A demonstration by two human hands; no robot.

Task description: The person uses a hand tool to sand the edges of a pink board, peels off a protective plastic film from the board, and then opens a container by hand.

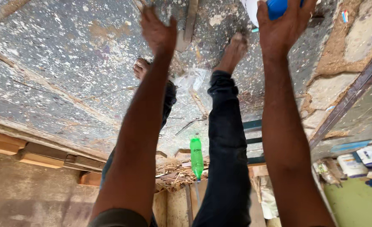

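Right hand (pixel 283 26) at one o'clock, fingers (pixel 263 14) curled round a blue container (pixel 277 6), pressed between thumb and the rest, partly cut by the top edge. Left hand (pixel 157 30) at twelve o'clock, fingers spread, holding nothing, well apart from the container. Green plastic bottle (pixel 196 156) near six o'clock, beside dark trouser legs (pixel 227 143), on speckled floor (pixel 59 67).
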